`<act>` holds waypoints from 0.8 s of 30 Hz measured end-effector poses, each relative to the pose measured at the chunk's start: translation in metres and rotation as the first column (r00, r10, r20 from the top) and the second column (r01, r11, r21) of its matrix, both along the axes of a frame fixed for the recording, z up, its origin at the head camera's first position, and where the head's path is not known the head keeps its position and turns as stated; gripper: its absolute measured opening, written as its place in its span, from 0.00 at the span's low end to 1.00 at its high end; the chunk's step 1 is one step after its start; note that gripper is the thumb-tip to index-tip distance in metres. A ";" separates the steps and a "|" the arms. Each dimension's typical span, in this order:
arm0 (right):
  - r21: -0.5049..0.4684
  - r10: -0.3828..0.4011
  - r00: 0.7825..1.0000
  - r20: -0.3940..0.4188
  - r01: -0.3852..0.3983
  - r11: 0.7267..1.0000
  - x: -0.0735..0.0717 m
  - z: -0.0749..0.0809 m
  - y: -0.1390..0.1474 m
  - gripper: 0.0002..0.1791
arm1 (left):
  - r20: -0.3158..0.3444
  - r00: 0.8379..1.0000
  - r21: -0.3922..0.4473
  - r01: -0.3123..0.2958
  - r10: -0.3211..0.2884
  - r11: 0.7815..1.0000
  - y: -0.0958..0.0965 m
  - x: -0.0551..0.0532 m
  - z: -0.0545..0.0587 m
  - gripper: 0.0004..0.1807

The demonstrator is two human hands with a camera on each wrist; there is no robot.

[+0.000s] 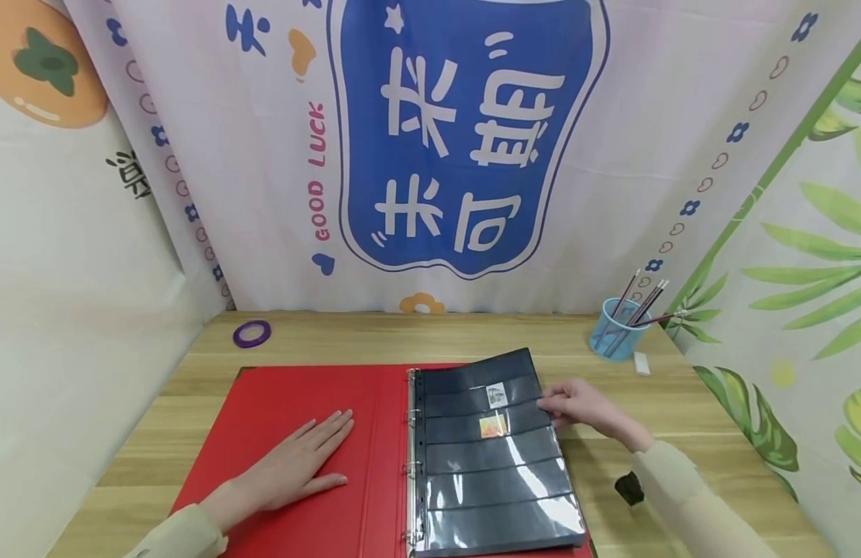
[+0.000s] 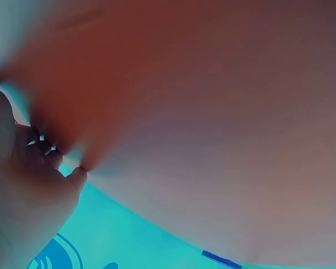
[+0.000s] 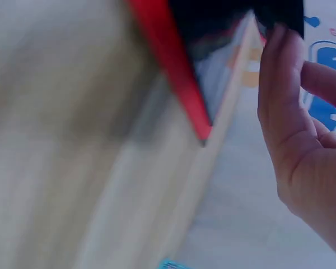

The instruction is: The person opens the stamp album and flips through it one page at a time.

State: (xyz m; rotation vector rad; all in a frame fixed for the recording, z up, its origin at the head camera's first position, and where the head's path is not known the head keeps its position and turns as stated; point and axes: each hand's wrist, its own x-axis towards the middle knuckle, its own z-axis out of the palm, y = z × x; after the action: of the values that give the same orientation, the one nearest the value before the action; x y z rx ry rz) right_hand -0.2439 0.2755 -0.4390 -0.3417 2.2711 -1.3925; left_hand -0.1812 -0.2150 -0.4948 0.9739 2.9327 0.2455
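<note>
Head: the right hand (image 1: 589, 408) has its grip pinched on the black stamp page (image 1: 465, 457) at its right edge; the page lies leftward, long axis running away from the person, metal rings (image 1: 412, 468) opposite. The farther left hand (image 1: 291, 467) rests flat on the red binder cover (image 1: 297, 403). Left wrist: fingertips meet blurred red. Right wrist: fingertips meet black.
</note>
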 end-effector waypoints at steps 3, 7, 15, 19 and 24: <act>-0.018 -0.002 1.000 0.013 0.002 1.000 -0.001 0.017 -0.004 0.12 | -0.006 1.000 -0.003 0.002 -0.002 1.000 0.000 0.000 0.000 0.45; -0.017 -0.002 1.000 0.020 0.003 1.000 -0.004 0.042 -0.013 0.15 | 0.001 1.000 -0.016 0.000 0.000 1.000 0.000 -0.001 0.001 0.45; -0.012 -0.028 1.000 -0.008 0.027 1.000 -0.011 0.081 -0.039 0.14 | 0.024 1.000 -0.018 -0.004 0.004 1.000 0.000 -0.002 0.000 0.46; -0.005 -0.026 0.999 -0.024 0.026 1.000 -0.013 0.097 -0.054 0.14 | 0.012 1.000 -0.013 -0.001 0.001 1.000 0.000 -0.001 -0.001 0.45; 0.007 -0.017 0.999 -0.039 0.017 1.000 -0.015 0.118 -0.071 0.20 | -0.003 1.000 -0.017 0.001 -0.001 1.000 -0.001 0.000 0.001 0.45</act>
State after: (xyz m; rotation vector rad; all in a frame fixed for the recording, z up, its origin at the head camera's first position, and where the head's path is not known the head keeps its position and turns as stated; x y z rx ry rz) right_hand -0.2588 0.2044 -0.3213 -0.3504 2.3146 -1.3979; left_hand -0.1808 -0.2157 -0.4939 0.9750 2.9318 0.2194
